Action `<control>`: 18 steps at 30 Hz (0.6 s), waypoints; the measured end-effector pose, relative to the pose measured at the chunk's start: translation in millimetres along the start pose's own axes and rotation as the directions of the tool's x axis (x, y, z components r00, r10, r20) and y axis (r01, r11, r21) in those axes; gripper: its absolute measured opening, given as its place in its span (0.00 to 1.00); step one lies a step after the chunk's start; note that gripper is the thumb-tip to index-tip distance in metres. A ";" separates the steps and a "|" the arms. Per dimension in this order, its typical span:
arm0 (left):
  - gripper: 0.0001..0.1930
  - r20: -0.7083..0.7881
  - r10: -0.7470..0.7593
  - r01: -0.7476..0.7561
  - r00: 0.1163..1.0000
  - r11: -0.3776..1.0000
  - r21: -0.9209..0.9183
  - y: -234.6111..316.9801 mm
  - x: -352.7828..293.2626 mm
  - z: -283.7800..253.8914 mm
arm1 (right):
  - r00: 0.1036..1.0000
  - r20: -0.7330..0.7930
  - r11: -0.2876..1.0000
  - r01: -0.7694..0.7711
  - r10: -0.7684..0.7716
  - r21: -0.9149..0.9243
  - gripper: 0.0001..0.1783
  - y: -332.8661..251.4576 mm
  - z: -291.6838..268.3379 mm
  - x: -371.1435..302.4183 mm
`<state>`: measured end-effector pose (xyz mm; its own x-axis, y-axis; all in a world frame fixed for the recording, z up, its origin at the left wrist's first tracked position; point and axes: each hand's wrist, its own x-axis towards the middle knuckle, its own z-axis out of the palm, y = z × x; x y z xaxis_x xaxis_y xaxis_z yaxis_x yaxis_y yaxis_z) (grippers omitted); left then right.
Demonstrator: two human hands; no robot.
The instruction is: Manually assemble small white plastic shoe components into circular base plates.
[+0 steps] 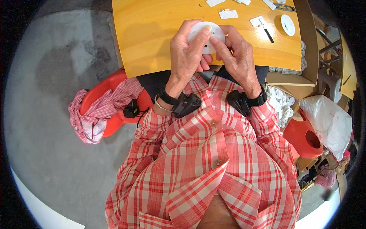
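Observation:
Both my hands grip a round white plastic disc (196,29) just above the near part of the wooden table. My left hand (187,47) wraps its left side, the thumb pressed on the upper face. From the right, my right hand (236,51) holds the same disc, its thumb tip pushing on the face near a small dark slot. The fingers beneath the disc are partly hidden. Farther right on the table lie a screwdriver with a black handle (269,36), a flat white plastic piece (256,21) by its tip, and another round white disc (288,25).
More white plastic pieces (228,14) and dark-handled pliers (285,7) lie along the table's (148,45) far side. At right, a cardboard box (312,57) holds many white parts. A red stool (307,139) and white bag (329,122) stand beside me; a red chair (110,86) with checked cloth is left.

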<state>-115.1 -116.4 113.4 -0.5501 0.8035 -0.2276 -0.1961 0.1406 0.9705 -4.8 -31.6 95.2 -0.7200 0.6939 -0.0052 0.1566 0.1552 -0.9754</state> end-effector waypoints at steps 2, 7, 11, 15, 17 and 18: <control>0.16 -0.053 0.031 -0.031 0.998 0.999 0.008 0.5 -1.1 3.1 | 1.000 -0.017 0.999 0.016 -0.017 -0.035 0.12 -0.3 0.3 -0.4; 0.16 0.004 -0.026 0.026 1.000 1.000 0.014 -6.3 7.2 0.0 | 0.996 -0.075 0.999 0.042 -0.044 -0.029 0.13 9.1 4.5 0.6; 0.18 0.141 -0.066 0.084 0.988 0.989 -0.124 -4.9 7.4 -10.3 | 1.000 0.001 0.989 0.011 -0.012 0.150 0.15 13.3 -1.2 2.0; 0.18 0.174 -0.096 0.119 0.980 0.985 -0.126 0.9 4.7 -10.2 | 0.999 0.028 0.974 -0.046 0.041 0.222 0.16 5.7 -6.0 -0.4; 0.20 0.190 0.000 0.000 0.982 1.000 0.002 -2.0 4.2 -8.3 | 0.998 0.040 0.973 -0.050 0.042 0.224 0.16 8.2 -6.6 0.3; 0.20 0.190 -0.001 0.001 0.982 1.000 0.002 -1.3 3.9 -8.5 | 0.998 0.051 0.972 -0.053 0.042 0.228 0.17 8.9 -6.8 0.8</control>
<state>-123.9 -118.4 110.6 -0.3854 0.8987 -0.2093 -0.1946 0.1426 0.9705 0.7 -24.9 88.1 -0.7463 0.6631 -0.0575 0.0363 -0.0457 -0.9983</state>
